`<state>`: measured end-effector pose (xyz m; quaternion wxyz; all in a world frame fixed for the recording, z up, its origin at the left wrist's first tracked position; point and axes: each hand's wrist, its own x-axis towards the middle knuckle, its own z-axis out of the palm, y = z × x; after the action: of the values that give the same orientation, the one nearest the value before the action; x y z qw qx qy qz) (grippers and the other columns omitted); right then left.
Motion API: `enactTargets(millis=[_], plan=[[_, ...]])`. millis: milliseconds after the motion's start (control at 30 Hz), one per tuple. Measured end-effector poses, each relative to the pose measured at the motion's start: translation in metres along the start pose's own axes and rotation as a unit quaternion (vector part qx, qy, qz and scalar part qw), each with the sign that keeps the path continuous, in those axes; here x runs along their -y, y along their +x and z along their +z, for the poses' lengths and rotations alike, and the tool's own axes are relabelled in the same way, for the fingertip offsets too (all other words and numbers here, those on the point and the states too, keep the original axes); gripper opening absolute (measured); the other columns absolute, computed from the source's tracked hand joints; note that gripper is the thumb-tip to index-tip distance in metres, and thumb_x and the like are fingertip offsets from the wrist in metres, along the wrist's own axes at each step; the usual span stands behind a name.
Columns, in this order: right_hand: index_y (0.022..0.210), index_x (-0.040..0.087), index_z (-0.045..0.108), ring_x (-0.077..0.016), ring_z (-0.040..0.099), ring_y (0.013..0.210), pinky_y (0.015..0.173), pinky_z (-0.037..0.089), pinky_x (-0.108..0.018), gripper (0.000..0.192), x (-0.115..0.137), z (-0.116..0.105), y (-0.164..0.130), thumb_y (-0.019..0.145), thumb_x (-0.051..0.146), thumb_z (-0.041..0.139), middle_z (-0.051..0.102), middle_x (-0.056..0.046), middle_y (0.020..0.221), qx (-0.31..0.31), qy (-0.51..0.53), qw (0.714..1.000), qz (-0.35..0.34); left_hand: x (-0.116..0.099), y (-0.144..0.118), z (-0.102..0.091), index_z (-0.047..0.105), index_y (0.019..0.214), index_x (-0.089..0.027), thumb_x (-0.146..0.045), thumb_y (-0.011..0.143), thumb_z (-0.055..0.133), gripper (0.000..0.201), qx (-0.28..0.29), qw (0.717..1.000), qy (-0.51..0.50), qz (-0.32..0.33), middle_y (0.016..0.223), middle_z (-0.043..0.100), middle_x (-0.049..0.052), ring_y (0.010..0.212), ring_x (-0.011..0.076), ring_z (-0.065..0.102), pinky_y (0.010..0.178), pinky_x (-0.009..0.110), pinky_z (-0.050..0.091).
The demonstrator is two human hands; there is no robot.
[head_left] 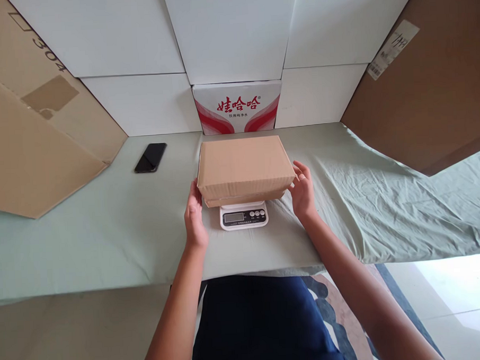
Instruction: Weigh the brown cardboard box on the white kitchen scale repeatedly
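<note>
A closed brown cardboard box (243, 166) rests on a small white digital scale (244, 217) in the middle of the table. My left hand (194, 216) is at the box's left side, fingers touching its lower edge. My right hand (303, 190) is against the box's right side, fingers spread along the corner. Whether the hands grip the box or only touch it is unclear. The scale's display faces me and looks blank.
A black phone (150, 157) lies at the back left on the pale green cloth (107, 233). A white and red carton (237, 107) stands behind the box. Large brown cardboard sheets (31, 131) lean at left and right (430, 87).
</note>
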<state>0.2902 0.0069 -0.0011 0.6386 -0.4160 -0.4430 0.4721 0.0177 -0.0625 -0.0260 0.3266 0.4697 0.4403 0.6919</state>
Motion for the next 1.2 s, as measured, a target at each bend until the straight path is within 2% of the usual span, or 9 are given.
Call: enactTargets(millis=[467,633,733,833,900,1000,1100,1200], plan=[[0.124,0.038,0.058,-0.0263,0.062,0.122,0.099,0.055,-0.045,0.049,0.002,-0.001,0.000,0.082,0.063,0.060,0.063,-0.003,0.132,-0.003,0.003,1.000,-0.002,0.001,0.000,0.001,0.052,0.157,-0.031,-0.081,0.093,0.040,0.082,-0.005,1.000,-0.006,0.000,0.172,0.042,0.007,0.162,0.0300,0.034,0.133,0.045,0.030],[0.123,0.037,0.058,-0.0285,0.062,0.124,0.104,0.054,-0.050,0.049,0.002,-0.001,0.000,0.082,0.064,0.059,0.063,-0.004,0.133,0.003,0.003,1.000,-0.005,0.000,0.000,0.001,0.053,0.156,-0.031,-0.083,0.091,0.041,0.084,-0.007,1.000,-0.009,-0.005,0.172,0.041,0.008,0.162,0.0308,0.033,0.133,0.046,0.030],[0.131,0.039,0.055,-0.0308,0.058,0.136,0.115,0.048,-0.053,0.053,0.003,-0.002,-0.006,0.085,0.065,0.059,0.061,-0.004,0.141,0.014,-0.034,0.998,-0.060,0.000,0.000,0.001,0.051,0.157,-0.032,-0.083,0.091,0.041,0.084,-0.003,1.000,-0.007,-0.008,0.173,0.040,0.007,0.162,0.0310,0.033,0.133,0.046,0.030],[0.143,0.041,0.047,-0.0325,0.047,0.150,0.125,0.039,-0.057,0.062,0.005,0.000,-0.018,0.088,0.067,0.061,0.052,-0.004,0.157,0.043,-0.084,0.987,-0.126,0.000,-0.002,0.000,0.050,0.157,-0.033,-0.084,0.091,0.041,0.084,0.000,1.000,-0.007,-0.006,0.173,0.039,0.006,0.162,0.0315,0.033,0.133,0.047,0.030],[0.147,0.041,0.044,-0.0337,0.042,0.155,0.127,0.036,-0.058,0.065,0.006,0.003,-0.026,0.090,0.066,0.061,0.046,-0.004,0.163,0.069,-0.099,0.985,-0.124,0.001,-0.003,0.000,0.050,0.158,-0.032,-0.084,0.091,0.041,0.085,-0.001,1.000,-0.006,-0.007,0.173,0.039,0.007,0.162,0.0318,0.033,0.133,0.048,0.029],[0.145,0.037,0.048,-0.0349,0.044,0.151,0.125,0.039,-0.058,0.062,0.005,0.010,-0.032,0.091,0.063,0.060,0.049,-0.006,0.160,0.086,-0.087,0.989,-0.083,0.003,-0.005,0.002,0.049,0.158,-0.031,-0.084,0.092,0.040,0.085,0.009,1.000,-0.002,-0.013,0.171,0.043,0.009,0.161,0.0331,0.037,0.132,0.049,0.031],[0.139,0.036,0.053,-0.0342,0.050,0.143,0.121,0.043,-0.056,0.054,0.008,0.023,-0.023,0.090,0.056,0.061,0.057,-0.005,0.151,0.089,-0.065,0.992,-0.065,0.000,0.004,0.006,0.054,0.155,-0.028,-0.081,0.092,0.044,0.082,0.023,1.000,0.004,0.005,0.164,0.052,0.012,0.158,0.0338,0.041,0.130,0.049,0.034],[0.138,0.037,0.054,-0.0331,0.051,0.141,0.121,0.044,-0.055,0.050,0.019,0.042,0.004,0.089,0.050,0.061,0.057,-0.003,0.150,0.101,-0.066,0.987,-0.105,-0.008,0.037,0.013,0.057,0.151,-0.027,-0.083,0.090,0.045,0.084,0.024,0.999,-0.019,0.035,0.161,0.056,0.012,0.157,0.0337,0.043,0.129,0.048,0.035]])
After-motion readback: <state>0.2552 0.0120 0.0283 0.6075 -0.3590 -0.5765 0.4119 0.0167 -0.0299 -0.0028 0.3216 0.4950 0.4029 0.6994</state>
